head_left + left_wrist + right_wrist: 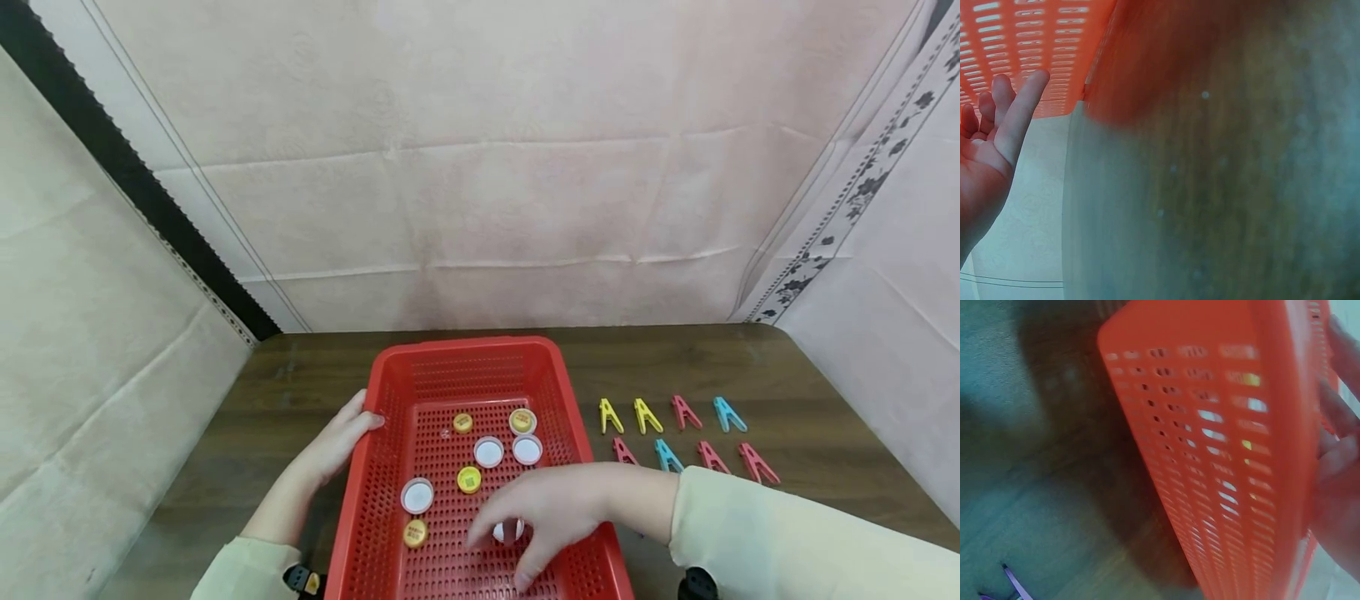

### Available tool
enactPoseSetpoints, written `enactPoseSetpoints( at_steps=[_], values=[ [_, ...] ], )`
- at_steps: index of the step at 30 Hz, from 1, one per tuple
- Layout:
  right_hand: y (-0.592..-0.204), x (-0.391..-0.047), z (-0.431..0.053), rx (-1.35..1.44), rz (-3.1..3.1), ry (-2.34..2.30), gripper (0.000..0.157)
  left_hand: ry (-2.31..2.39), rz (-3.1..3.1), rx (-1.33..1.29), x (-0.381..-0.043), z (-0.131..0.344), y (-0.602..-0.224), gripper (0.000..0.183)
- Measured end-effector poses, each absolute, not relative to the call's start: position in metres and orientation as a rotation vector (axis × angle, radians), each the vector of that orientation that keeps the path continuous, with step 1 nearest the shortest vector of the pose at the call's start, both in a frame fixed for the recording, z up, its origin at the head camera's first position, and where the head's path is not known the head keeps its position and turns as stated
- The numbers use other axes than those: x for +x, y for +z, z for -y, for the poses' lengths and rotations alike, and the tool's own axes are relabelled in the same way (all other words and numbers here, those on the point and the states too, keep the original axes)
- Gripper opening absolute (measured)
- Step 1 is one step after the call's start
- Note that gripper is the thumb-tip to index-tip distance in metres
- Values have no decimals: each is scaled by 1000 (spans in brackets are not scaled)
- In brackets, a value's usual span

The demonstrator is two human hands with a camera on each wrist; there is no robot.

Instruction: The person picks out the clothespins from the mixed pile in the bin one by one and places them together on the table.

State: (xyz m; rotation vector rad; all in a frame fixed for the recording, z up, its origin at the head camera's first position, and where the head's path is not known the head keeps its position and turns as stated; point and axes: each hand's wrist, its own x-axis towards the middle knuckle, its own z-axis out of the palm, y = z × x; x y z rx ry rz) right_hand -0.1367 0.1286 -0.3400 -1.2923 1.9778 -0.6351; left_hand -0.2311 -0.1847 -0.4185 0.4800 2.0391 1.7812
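A red perforated plastic basket (491,367) sits on the table, tilted slightly in the head view. My left hand (337,442) grips its left rim, one digit over the edge; in the left wrist view, fingers (1016,119) lie along the slotted outer wall. Inside are several round caps: white ones such as this white cap (417,496) and gold or yellow ones such as this yellow cap (468,479). My right hand (558,504) reaches over the right rim, thumb and fingers spread apart and bent downward. Another white cap (498,532) shows partly behind its fingers.
Several plastic clothes pegs lie right of the basket, including a yellow peg (610,415), a blue peg (729,414) and a red peg (759,463). A purple peg (1017,584) shows in the right wrist view. Pale cloth (480,208) hangs behind the wooden table (315,367).
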Motion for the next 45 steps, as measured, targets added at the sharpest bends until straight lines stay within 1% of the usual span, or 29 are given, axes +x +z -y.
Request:
enactPoseSetpoints(
  at_steps=[5, 9, 25, 31, 35, 40, 45],
  values=[
    [-351, -132, -124, -1391, -1976, -447, 46, 1775, -2042, 479, -231, 184, -419, 38],
    [-357, -130, -121, -1438, -1940, -430, 46, 1776, -2041, 487, -231, 183, -418, 37],
    [-374, -124, -112, -1530, -1894, -233, 33, 1777, -2049, 475, -231, 182, -417, 38],
    [-379, -123, -109, -1570, -1871, -209, 32, 1776, -2051, 485, -230, 183, -417, 39],
    [-382, -124, -107, -1522, -1847, -200, 37, 1777, -2052, 474, -230, 183, -417, 38],
    [-384, -125, -105, -1342, -1779, -207, 46, 1786, -2037, 478, -231, 184, -417, 37],
    [-385, -124, -104, -1173, -1696, -264, 43, 1788, -2032, 477, -231, 184, -418, 38]
  ],
)
